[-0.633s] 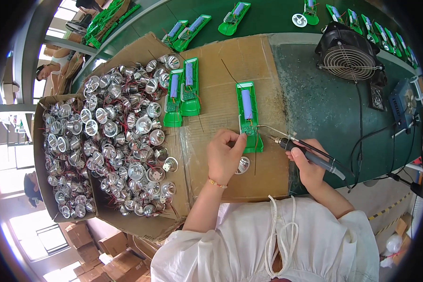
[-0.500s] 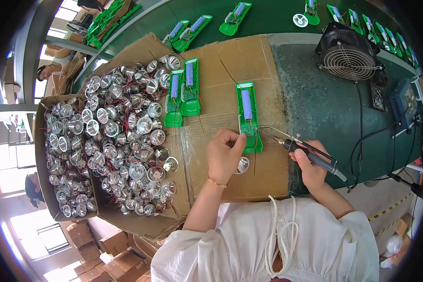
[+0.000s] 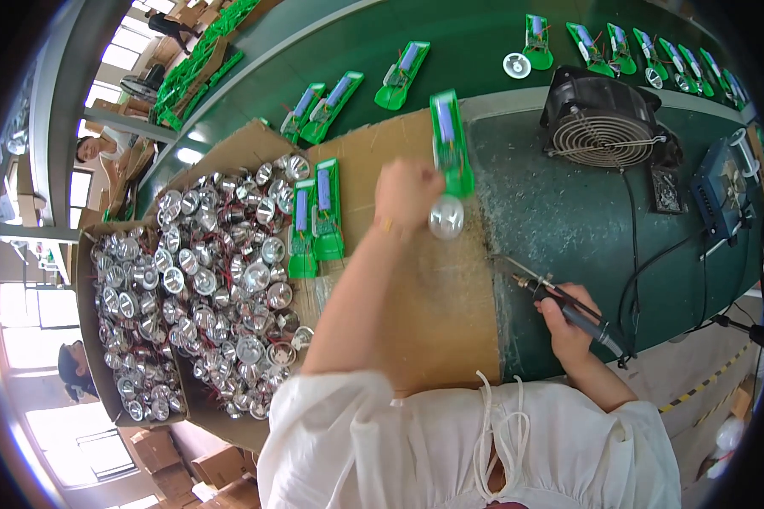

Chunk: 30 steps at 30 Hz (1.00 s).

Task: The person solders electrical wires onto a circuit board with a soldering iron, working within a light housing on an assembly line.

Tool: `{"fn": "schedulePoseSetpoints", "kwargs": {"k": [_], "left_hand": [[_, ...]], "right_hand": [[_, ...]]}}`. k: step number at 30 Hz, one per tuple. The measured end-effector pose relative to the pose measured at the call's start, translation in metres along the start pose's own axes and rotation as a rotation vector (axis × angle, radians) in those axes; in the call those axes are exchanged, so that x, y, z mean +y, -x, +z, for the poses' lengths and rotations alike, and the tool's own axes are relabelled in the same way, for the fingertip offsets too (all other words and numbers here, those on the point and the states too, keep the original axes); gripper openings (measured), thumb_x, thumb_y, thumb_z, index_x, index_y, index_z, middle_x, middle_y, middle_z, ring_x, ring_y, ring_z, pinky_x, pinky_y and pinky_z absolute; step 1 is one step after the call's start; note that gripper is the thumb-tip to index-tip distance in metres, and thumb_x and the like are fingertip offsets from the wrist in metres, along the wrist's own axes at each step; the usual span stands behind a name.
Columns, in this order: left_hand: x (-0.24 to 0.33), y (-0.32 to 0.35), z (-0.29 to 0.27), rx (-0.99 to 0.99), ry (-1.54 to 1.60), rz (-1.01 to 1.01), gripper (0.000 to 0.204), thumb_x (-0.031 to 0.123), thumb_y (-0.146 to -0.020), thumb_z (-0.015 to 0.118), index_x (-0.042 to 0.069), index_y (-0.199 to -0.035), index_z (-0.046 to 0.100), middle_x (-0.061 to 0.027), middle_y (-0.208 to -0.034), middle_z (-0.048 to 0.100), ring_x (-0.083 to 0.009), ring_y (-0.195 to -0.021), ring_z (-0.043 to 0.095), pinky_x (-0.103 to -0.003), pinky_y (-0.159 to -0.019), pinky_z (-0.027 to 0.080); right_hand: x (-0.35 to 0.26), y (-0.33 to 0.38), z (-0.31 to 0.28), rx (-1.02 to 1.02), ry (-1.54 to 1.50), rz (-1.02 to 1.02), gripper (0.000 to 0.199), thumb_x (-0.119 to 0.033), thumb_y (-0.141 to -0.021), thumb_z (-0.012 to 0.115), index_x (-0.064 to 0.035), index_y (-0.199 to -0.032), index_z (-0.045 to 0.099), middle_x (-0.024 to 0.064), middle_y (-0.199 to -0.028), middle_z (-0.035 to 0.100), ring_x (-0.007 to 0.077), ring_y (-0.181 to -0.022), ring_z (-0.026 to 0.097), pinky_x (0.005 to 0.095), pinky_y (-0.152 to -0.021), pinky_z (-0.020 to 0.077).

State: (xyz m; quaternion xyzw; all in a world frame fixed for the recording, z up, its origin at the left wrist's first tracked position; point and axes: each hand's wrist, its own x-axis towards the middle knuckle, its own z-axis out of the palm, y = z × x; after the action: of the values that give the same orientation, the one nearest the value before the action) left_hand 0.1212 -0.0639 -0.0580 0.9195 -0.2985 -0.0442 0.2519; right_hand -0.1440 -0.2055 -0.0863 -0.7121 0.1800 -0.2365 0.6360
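Left grip (image 3: 407,195) motion-smeared; fingers run together, contact with the green case (image 3: 460,181) beside it uncertain. Small parts and wiring inside that case too fine to sort out. Cup-shaped reflector (image 3: 446,219) just below: cannot tell whether wired to the case. Right grip (image 3: 570,338) covers part of the soldering iron (image 3: 594,329); its tip too thin to make out. Heaped reflectors (image 3: 221,280): lower ones buried under upper ones. Carton's (image 3: 233,431) near right corner masked by white sleeve (image 3: 327,403). Fan (image 3: 603,127) blades obscured behind wire guard. Pale specks (image 3: 530,188) on desk (image 3: 586,225) too tiny to identify. White blouse (image 3: 586,450) cut by bottom edge.
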Motion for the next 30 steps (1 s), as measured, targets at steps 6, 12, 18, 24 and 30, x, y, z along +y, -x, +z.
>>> {"fn": "schedulePoseSetpoints", "kwargs": {"k": [6,12,18,24,30], "left_hand": [[-0.019,-0.131,-0.008,0.66,-0.177,0.048,0.034,0.033,-0.067,0.071,0.009,-0.09,0.064,-0.0137,-0.096,0.059,-0.0313,-0.094,0.057,-0.04,-0.077,0.047],[-0.056,-0.12,-0.022,0.199,-0.127,-0.085,0.047,0.034,-0.064,0.072,0.006,-0.099,0.058,-0.0164,-0.101,0.063,-0.0302,-0.093,0.061,-0.037,-0.081,0.048],[-0.005,0.025,-0.029,0.216,-0.034,-0.067,0.04,0.03,-0.068,0.073,0.005,-0.094,0.055,-0.0161,-0.094,0.058,-0.0335,-0.086,0.057,-0.04,-0.074,0.047],[0.003,0.16,-0.04,0.447,-0.284,-0.15,0.058,0.035,-0.067,0.074,0.008,-0.113,0.052,-0.0218,-0.122,0.044,-0.0401,-0.112,0.043,-0.048,-0.091,0.037],[-0.111,0.152,-0.102,0.655,-0.671,-0.764,0.057,0.045,-0.072,0.066,0.013,-0.118,0.052,-0.0161,-0.13,0.041,-0.0363,-0.121,0.036,-0.053,-0.093,0.031]], "right_hand": [[0.0,0.0,-0.001,-0.051,0.079,-0.017,0.016,-0.004,-0.074,0.067,-0.0002,-0.087,0.059,0.0099,-0.075,0.063,0.0152,-0.066,0.062,0.026,-0.06,0.0485],[-0.007,-0.004,0.0,-0.091,0.06,-0.029,0.015,-0.005,-0.073,0.069,-0.0008,-0.086,0.061,0.0093,-0.076,0.063,0.0159,-0.064,0.061,0.0253,-0.058,0.0475],[-0.006,-0.007,-0.002,-0.093,0.108,-0.02,0.014,-0.007,-0.076,0.065,0.0007,-0.085,0.058,0.0103,-0.074,0.065,0.0159,-0.065,0.063,0.0264,-0.06,0.0487],[0.013,0.001,0.0,-0.055,0.095,-0.054,0.015,-0.006,-0.079,0.063,0.0033,-0.089,0.056,0.0106,-0.076,0.061,0.0155,-0.067,0.062,0.0262,-0.061,0.0503],[0.003,0.004,0.007,0.026,-0.053,0.024,0.015,-0.007,-0.081,0.063,0.0025,-0.09,0.057,0.0092,-0.075,0.063,0.0127,-0.066,0.06,0.0233,-0.062,0.0483]]}}
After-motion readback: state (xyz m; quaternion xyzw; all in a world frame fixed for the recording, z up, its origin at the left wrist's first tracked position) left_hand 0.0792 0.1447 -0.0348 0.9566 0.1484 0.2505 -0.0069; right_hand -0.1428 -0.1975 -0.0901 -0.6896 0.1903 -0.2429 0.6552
